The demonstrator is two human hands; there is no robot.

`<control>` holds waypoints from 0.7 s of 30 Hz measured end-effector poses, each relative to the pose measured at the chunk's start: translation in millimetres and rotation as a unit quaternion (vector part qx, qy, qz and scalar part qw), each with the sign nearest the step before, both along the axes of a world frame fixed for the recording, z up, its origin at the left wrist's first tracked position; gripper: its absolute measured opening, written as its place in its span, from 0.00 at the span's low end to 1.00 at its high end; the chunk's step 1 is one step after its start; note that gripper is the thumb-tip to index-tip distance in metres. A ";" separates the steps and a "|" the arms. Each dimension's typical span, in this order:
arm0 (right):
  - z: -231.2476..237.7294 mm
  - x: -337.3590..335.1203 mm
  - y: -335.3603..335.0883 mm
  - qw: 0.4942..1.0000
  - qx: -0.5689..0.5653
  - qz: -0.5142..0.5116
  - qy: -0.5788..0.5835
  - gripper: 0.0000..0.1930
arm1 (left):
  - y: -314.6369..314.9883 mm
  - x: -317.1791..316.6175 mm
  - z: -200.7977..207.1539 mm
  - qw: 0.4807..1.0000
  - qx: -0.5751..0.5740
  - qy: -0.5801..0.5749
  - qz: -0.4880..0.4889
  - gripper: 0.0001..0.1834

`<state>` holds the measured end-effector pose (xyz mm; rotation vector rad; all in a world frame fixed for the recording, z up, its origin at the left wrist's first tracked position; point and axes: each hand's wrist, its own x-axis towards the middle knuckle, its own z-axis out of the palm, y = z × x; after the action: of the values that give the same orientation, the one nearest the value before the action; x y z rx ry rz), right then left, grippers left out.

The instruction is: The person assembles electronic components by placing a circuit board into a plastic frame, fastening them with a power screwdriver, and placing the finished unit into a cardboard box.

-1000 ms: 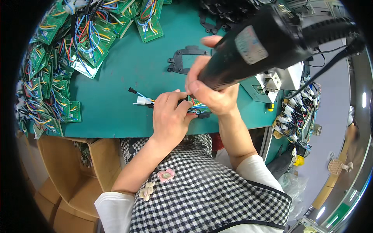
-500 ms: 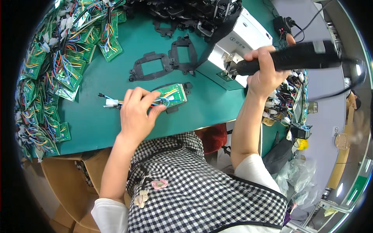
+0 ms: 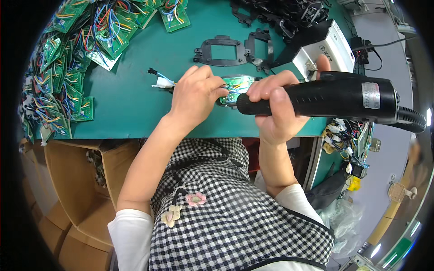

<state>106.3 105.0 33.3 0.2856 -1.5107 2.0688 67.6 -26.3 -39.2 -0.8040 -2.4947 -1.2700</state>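
Note:
My right hand (image 3: 281, 106) grips a black electric screwdriver (image 3: 337, 95), held almost level, with a cord at its rear end. The driver's tip points left at the lower edge of a green circuit board (image 3: 239, 83); whether it touches a screw cannot be seen. My left hand (image 3: 195, 92) has thumb and fingers closed at the board's left end, on its wires. A white connector (image 3: 162, 83) and a black plug stick out left of that hand. The board lies over a dark plastic frame, mostly hidden by my hands.
Two black plastic frames (image 3: 205, 58) lie behind the board. A white-and-black box (image 3: 327, 47) stands at back right, near a heap of black parts (image 3: 300, 16). Many wired boards (image 3: 113, 36) pile up at left. An open cardboard box (image 3: 74, 180) sits below the table edge.
My right hand has brought the screwdriver left and down from the metal fitting on the box to the board. My left hand stays at the board. The whole view has shifted.

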 end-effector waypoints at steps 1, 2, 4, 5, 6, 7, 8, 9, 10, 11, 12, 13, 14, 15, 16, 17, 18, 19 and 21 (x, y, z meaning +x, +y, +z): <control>-2.3 -1.2 -2.3 1.000 0.000 0.006 -0.012 0.43 | 0.5 0.6 0.2 1.000 0.000 -0.002 -0.001 0.08; -4.1 -2.5 -3.8 1.000 0.000 0.011 -0.024 0.42 | 1.0 1.1 0.1 1.000 0.000 -0.004 -0.002 0.08; -5.3 -4.4 -6.1 0.999 0.013 0.016 -0.028 0.42 | 1.4 2.5 -0.1 1.000 -0.003 -0.009 0.003 0.08; -6.0 -5.5 -7.3 0.999 0.020 0.012 -0.031 0.42 | 1.6 3.3 -0.4 1.000 -0.007 -0.011 0.008 0.08; -6.8 -6.5 -8.1 0.999 0.026 0.006 -0.033 0.42 | 1.7 3.6 -0.2 1.000 -0.005 -0.014 0.007 0.08; -7.5 -7.1 -7.8 0.999 0.028 0.006 -0.036 0.42 | 1.4 3.8 0.6 1.000 -0.009 -0.013 0.006 0.08; -8.1 -7.3 -6.8 0.997 0.050 0.007 -0.051 0.43 | 1.0 3.9 1.4 1.000 -0.013 -0.012 0.005 0.09; -8.6 -7.3 -5.9 0.995 0.072 0.007 -0.066 0.43 | 1.1 4.4 2.5 1.000 -0.012 -0.015 0.005 0.09; -8.7 -7.7 -7.3 0.995 0.073 0.007 -0.069 0.43 | 1.1 4.8 3.8 1.000 -0.006 -0.027 0.001 0.07; -8.5 -8.3 -9.7 0.995 0.058 0.006 -0.078 0.38 | 1.2 4.3 4.1 0.999 -0.001 -0.038 -0.003 0.07; -8.7 -8.0 -10.9 0.995 0.044 0.004 -0.088 0.34 | 1.5 4.6 3.2 0.999 0.000 -0.041 -0.003 0.07; -10.1 -8.3 -9.4 0.995 0.044 0.003 -0.091 0.34 | 1.7 4.8 2.3 0.999 -0.005 -0.033 0.003 0.08; -12.6 -9.6 -5.9 0.992 0.077 0.044 -0.087 0.34 | 1.9 5.4 1.7 1.000 -0.010 -0.024 0.008 0.09; -14.9 -12.4 -0.8 0.987 0.109 0.085 -0.081 0.35 | 1.9 5.2 1.8 1.000 -0.010 -0.024 0.008 0.09; -16.9 -15.2 4.6 0.979 0.141 0.125 -0.073 0.35 | 1.4 5.5 1.8 0.999 -0.020 -0.027 0.009 0.09; -18.0 -17.5 9.6 0.969 0.173 0.164 -0.064 0.36 | 1.7 6.2 2.3 0.999 -0.030 -0.029 0.011 0.09; -18.7 -20.9 12.6 0.956 0.204 0.204 -0.052 0.36 | 2.1 6.1 1.8 0.999 -0.031 -0.024 0.012 0.09; -17.4 -23.0 13.4 0.940 0.235 0.242 -0.038 0.37 | 2.8 6.5 0.8 0.999 -0.034 -0.024 0.013 0.09; -11.0 -20.5 10.9 0.955 0.202 0.218 -0.029 0.36 | 2.9 7.0 0.9 0.999 -0.039 -0.014 0.016 0.09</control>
<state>85.8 116.0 22.4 0.7803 -2.0515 2.0766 74.6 -23.4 -38.3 -0.7660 -2.5820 -1.1890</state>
